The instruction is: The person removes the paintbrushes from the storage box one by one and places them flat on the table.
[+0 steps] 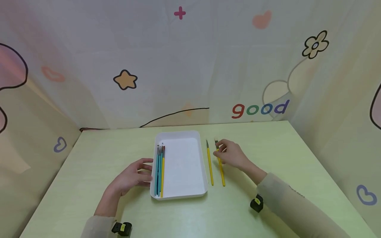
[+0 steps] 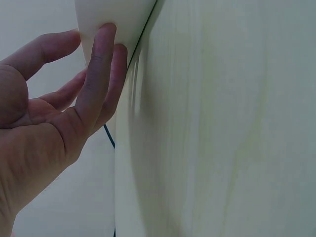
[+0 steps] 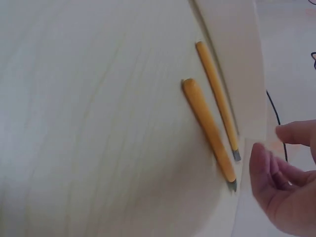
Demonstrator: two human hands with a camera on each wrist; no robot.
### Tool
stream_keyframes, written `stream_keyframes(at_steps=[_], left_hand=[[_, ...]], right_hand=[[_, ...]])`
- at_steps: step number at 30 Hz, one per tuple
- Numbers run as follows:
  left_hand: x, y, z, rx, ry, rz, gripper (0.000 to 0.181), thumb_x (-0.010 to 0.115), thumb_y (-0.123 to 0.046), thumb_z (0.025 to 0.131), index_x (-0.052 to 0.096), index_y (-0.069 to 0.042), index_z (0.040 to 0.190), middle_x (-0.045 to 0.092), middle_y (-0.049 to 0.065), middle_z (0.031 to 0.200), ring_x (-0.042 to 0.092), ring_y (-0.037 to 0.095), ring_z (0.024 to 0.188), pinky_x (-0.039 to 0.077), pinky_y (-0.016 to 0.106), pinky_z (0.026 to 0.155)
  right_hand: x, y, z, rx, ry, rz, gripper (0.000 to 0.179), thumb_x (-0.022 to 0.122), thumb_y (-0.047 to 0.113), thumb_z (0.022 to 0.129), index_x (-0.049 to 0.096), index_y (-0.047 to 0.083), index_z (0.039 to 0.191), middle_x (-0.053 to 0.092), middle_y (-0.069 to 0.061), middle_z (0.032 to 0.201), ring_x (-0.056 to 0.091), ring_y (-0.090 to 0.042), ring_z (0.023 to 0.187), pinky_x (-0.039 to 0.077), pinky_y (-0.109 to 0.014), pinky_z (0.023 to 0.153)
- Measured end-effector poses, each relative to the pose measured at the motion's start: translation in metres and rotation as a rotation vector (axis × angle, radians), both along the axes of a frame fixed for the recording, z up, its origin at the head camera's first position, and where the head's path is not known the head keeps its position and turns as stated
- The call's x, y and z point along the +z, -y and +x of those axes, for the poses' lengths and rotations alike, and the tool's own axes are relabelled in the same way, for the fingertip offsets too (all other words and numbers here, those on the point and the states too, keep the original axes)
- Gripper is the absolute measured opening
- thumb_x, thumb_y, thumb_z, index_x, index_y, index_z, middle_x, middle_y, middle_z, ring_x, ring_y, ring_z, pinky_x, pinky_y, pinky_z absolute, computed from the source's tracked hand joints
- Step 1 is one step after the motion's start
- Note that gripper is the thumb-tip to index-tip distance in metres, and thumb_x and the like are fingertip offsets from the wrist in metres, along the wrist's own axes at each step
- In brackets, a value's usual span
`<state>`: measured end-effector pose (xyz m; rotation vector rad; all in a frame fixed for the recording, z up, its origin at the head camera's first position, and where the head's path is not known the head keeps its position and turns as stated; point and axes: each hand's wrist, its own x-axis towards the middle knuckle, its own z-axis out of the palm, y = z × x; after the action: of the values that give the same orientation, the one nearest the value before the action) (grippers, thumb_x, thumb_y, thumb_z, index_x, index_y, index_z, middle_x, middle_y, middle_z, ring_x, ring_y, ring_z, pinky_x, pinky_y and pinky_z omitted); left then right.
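Note:
A white tray (image 1: 183, 165) lies on the table, with several teal paintbrushes (image 1: 158, 175) and one yellow paintbrush (image 1: 162, 172) along its left side. My left hand (image 1: 135, 177) has its extended fingers against the tray's left wall; the left wrist view shows fingertips (image 2: 104, 34) on the wall's outer face. Right of the tray lie two yellow paintbrushes, a thinner one (image 1: 210, 167) nearer the tray and a thicker one (image 1: 221, 170). Over the thicker brush's bristle end is my right hand (image 1: 232, 153), fingers loosely bent. The right wrist view shows nothing between its thumb and fingers.
The pale wood-grain table (image 1: 244, 211) ends at a printed curtain (image 1: 178, 66) behind, with more curtain at both sides. Each wrist carries a small black device, one on the left sleeve (image 1: 98, 226) and one under the right sleeve (image 1: 285, 195).

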<state>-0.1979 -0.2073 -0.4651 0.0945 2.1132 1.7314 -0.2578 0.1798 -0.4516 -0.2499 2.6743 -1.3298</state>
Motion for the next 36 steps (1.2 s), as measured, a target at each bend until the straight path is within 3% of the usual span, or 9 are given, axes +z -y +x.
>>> stream_keyframes(at_steps=[3,6,10,15,23,29,36], left_hand=[[0.001,0.000,-0.001,-0.003,-0.009,-0.008,0.067,0.068,0.003,0.091,0.039,-0.001,0.151,0.051,0.024,0.132,0.066,0.032,0.105,0.061,0.046,0.084],[0.002,0.000,-0.001,-0.004,-0.008,-0.011,0.067,0.069,0.002,0.092,0.039,-0.002,0.152,0.051,0.024,0.133,0.066,0.032,0.105,0.061,0.046,0.084],[0.004,-0.001,-0.001,-0.005,-0.008,-0.003,0.067,0.068,0.002,0.092,0.039,-0.002,0.152,0.050,0.024,0.134,0.065,0.033,0.106,0.061,0.046,0.085],[0.003,0.000,-0.002,-0.003,-0.010,-0.011,0.067,0.069,0.001,0.092,0.039,-0.002,0.152,0.051,0.024,0.135,0.065,0.033,0.107,0.061,0.046,0.084],[0.002,0.002,0.000,-0.013,-0.002,-0.010,0.068,0.068,0.000,0.091,0.038,-0.001,0.152,0.051,0.024,0.135,0.066,0.032,0.106,0.061,0.045,0.085],[0.003,0.003,-0.001,-0.017,-0.015,-0.024,0.066,0.067,0.000,0.092,0.039,-0.001,0.151,0.052,0.024,0.134,0.066,0.033,0.103,0.061,0.045,0.085],[0.002,0.003,-0.002,-0.022,-0.007,-0.014,0.066,0.067,0.000,0.092,0.039,-0.001,0.151,0.051,0.024,0.134,0.065,0.033,0.104,0.061,0.046,0.085]], right_hand=[[0.007,0.006,0.000,0.054,-0.032,-0.105,0.033,0.070,0.009,0.096,0.062,-0.007,0.124,0.064,-0.012,0.093,0.065,-0.029,0.079,0.063,-0.045,0.069],[0.014,0.014,0.001,0.090,0.010,-0.192,0.032,0.068,0.007,0.097,0.062,-0.008,0.124,0.065,-0.015,0.096,0.067,-0.030,0.081,0.062,-0.048,0.074],[0.024,0.025,0.003,0.124,0.135,-0.284,0.038,0.065,0.008,0.098,0.056,-0.009,0.131,0.065,-0.019,0.107,0.069,-0.029,0.090,0.061,-0.047,0.081],[0.030,0.039,0.006,0.205,0.314,-0.390,0.050,0.063,0.007,0.101,0.043,-0.012,0.143,0.059,-0.030,0.126,0.068,-0.037,0.108,0.057,-0.049,0.092],[0.025,0.066,0.013,0.311,0.416,-0.443,0.057,0.063,0.006,0.101,0.036,-0.013,0.147,0.052,-0.033,0.138,0.064,-0.043,0.117,0.055,-0.048,0.096],[0.023,0.087,0.015,0.283,0.433,-0.421,0.056,0.064,0.006,0.101,0.039,-0.010,0.148,0.053,-0.029,0.140,0.064,-0.040,0.117,0.055,-0.047,0.095],[0.014,0.100,0.019,0.270,0.532,-0.441,0.055,0.059,0.008,0.104,0.036,-0.007,0.151,0.058,-0.025,0.137,0.065,-0.035,0.119,0.054,-0.045,0.099]])
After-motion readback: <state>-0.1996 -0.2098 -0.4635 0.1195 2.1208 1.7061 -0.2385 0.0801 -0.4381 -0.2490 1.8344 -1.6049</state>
